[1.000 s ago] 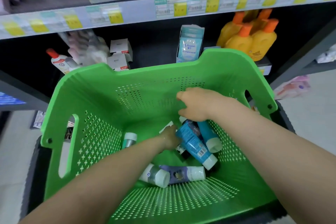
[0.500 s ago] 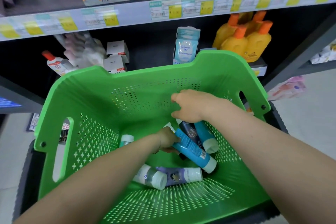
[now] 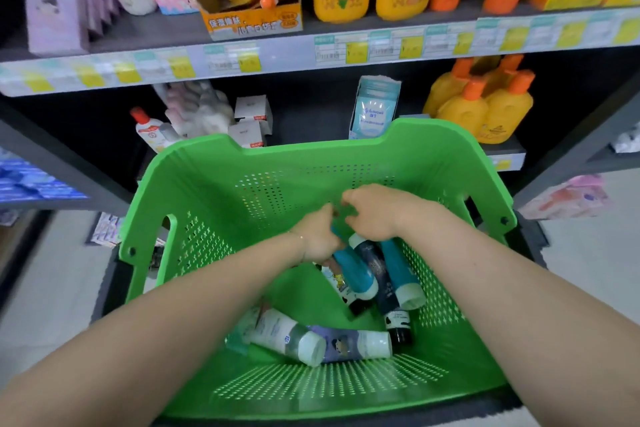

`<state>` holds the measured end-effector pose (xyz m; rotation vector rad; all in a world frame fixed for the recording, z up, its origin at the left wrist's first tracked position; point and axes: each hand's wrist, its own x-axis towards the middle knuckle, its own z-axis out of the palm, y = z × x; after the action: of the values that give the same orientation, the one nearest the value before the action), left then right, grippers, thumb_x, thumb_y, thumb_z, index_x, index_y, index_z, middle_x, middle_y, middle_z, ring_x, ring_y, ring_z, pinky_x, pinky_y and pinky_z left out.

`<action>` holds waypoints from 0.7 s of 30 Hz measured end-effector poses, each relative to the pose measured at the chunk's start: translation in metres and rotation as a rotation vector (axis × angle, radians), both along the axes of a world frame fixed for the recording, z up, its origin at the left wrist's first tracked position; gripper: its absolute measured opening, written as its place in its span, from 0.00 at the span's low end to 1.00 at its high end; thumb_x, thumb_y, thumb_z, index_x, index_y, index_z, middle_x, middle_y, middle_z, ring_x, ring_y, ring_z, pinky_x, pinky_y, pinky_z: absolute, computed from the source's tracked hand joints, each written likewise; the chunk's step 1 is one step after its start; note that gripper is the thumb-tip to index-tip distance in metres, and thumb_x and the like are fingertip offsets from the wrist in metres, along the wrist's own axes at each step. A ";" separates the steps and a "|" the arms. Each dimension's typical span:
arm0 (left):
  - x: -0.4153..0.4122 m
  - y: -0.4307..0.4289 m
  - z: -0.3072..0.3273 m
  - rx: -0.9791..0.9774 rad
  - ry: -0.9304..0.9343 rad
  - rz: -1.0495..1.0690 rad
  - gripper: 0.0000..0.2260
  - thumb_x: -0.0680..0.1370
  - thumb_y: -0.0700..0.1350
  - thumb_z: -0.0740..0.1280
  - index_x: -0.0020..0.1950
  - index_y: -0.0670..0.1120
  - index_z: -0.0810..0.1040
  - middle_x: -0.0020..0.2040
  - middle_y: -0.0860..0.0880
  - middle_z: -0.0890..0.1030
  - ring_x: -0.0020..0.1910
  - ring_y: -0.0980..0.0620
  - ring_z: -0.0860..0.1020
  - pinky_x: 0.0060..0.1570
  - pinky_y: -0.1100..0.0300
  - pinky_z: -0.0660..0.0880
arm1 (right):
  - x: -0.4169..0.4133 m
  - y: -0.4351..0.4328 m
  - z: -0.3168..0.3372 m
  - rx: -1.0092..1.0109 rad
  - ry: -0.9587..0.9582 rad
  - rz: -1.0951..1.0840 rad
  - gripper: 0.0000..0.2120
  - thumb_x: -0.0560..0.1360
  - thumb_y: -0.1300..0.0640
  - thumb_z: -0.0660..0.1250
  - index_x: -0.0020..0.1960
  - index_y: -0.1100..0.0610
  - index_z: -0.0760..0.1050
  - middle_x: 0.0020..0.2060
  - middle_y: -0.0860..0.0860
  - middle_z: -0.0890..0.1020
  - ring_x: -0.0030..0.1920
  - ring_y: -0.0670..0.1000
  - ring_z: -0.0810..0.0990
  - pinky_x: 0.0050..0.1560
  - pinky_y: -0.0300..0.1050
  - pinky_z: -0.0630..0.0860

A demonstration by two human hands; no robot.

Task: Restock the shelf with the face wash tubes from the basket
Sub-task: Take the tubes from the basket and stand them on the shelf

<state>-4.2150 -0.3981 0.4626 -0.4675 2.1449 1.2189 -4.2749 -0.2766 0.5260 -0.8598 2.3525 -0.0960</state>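
**Step in hand:** picking stock out of the green basket [image 3: 214, 177]. By the look of it, most of the restock lies ahead of you, since at least five tubes are in the basket.

**Your left hand** [image 3: 318, 239]: low in the middle of the basket, fingers curled round the upper end of the left teal tube [image 3: 351, 270] — a grip, as far as the blur allows.

**Your right hand** [image 3: 374, 215]: just beside the left, fingers curled down over the top of the right teal tube [image 3: 401, 274]. You cannot tell from this view whether it grips or merely rests there.

**Between the two teal tubes:** one navy tube [image 3: 377, 274], leaning with them, caps pointing down toward the basket floor.

**Loose stock:** a white tube [image 3: 287, 336] and a purple tube [image 3: 349, 343] lie touching on the basket floor. They are nearer you and well apart from both hands.

**Destination:** the shelf [image 3: 308, 125] behind the basket's far rim. It has a gap between the small white boxes [image 3: 249, 121] and the pale blue packet [image 3: 374, 107].

**Next move, as judged:** firm up your hold, lift the bunch straight up clear of the far wall, then carry it over the rim to that gap. The tubes are bunched close — one could slip free or drag a neighbour with it.
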 end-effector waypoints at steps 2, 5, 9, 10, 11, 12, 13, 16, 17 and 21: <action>0.002 -0.008 0.013 -0.021 0.045 0.018 0.13 0.77 0.35 0.65 0.60 0.42 0.69 0.51 0.36 0.80 0.37 0.41 0.85 0.34 0.53 0.82 | 0.001 0.000 -0.001 0.010 -0.005 -0.005 0.20 0.78 0.58 0.59 0.69 0.57 0.69 0.65 0.58 0.75 0.61 0.59 0.76 0.61 0.53 0.75; 0.007 -0.022 0.030 -0.035 0.119 0.110 0.05 0.77 0.36 0.66 0.52 0.41 0.75 0.46 0.37 0.82 0.34 0.45 0.84 0.38 0.53 0.82 | 0.003 0.000 -0.002 0.007 -0.002 -0.006 0.20 0.77 0.59 0.59 0.68 0.57 0.69 0.65 0.58 0.75 0.62 0.59 0.75 0.61 0.53 0.75; 0.013 -0.036 0.048 -0.039 0.182 0.229 0.04 0.75 0.37 0.68 0.48 0.41 0.75 0.38 0.39 0.83 0.32 0.46 0.83 0.39 0.50 0.81 | 0.004 0.002 -0.003 0.004 -0.001 -0.029 0.23 0.76 0.59 0.61 0.71 0.58 0.67 0.66 0.58 0.73 0.63 0.59 0.74 0.62 0.53 0.74; 0.014 -0.039 0.052 -0.039 0.194 0.258 0.04 0.75 0.37 0.69 0.48 0.40 0.75 0.37 0.39 0.83 0.31 0.46 0.83 0.35 0.54 0.81 | 0.005 0.002 -0.003 -0.009 -0.009 -0.033 0.24 0.76 0.58 0.62 0.71 0.59 0.66 0.66 0.58 0.73 0.63 0.58 0.74 0.62 0.51 0.73; 0.016 -0.041 0.057 -0.037 0.207 0.284 0.04 0.75 0.37 0.69 0.48 0.39 0.76 0.35 0.39 0.83 0.31 0.46 0.83 0.30 0.57 0.80 | 0.006 0.002 -0.002 -0.032 -0.016 -0.029 0.25 0.76 0.57 0.64 0.72 0.59 0.65 0.65 0.58 0.73 0.63 0.57 0.73 0.62 0.50 0.73; 0.016 -0.043 0.062 -0.031 0.221 0.310 0.04 0.75 0.36 0.69 0.48 0.39 0.76 0.35 0.40 0.84 0.30 0.47 0.83 0.27 0.60 0.78 | 0.007 0.001 -0.002 -0.066 -0.024 -0.019 0.27 0.75 0.56 0.67 0.72 0.58 0.65 0.65 0.57 0.72 0.62 0.57 0.73 0.62 0.50 0.73; 0.018 -0.045 0.067 -0.024 0.237 0.336 0.04 0.74 0.36 0.70 0.47 0.38 0.76 0.34 0.40 0.84 0.30 0.47 0.83 0.24 0.62 0.76 | 0.009 0.000 -0.001 -0.112 -0.030 -0.008 0.29 0.74 0.53 0.70 0.71 0.58 0.65 0.64 0.56 0.72 0.62 0.56 0.72 0.62 0.49 0.72; 0.021 -0.046 0.081 -0.009 0.295 0.433 0.03 0.72 0.36 0.71 0.43 0.39 0.78 0.34 0.40 0.84 0.30 0.47 0.83 0.22 0.65 0.72 | 0.016 -0.003 -0.002 -0.274 -0.048 0.012 0.33 0.69 0.48 0.76 0.69 0.54 0.66 0.65 0.53 0.72 0.63 0.53 0.71 0.65 0.50 0.70; 0.022 -0.045 0.085 -0.006 0.314 0.459 0.03 0.72 0.36 0.71 0.42 0.40 0.78 0.32 0.41 0.83 0.30 0.46 0.83 0.22 0.66 0.72 | 0.018 -0.004 -0.003 -0.321 -0.047 0.020 0.32 0.69 0.48 0.76 0.67 0.54 0.66 0.65 0.52 0.72 0.63 0.52 0.71 0.65 0.50 0.70; 0.029 -0.042 0.098 0.004 0.380 0.507 0.03 0.71 0.38 0.71 0.40 0.41 0.77 0.29 0.44 0.83 0.32 0.45 0.84 0.23 0.65 0.73 | 0.026 -0.007 0.000 -0.448 0.010 0.014 0.26 0.70 0.47 0.75 0.60 0.54 0.68 0.58 0.50 0.76 0.56 0.51 0.75 0.59 0.50 0.73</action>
<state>-4.1862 -0.4398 0.5608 -0.8762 2.4214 1.6992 -4.2490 -0.2841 0.5260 -1.0839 2.3695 -0.6327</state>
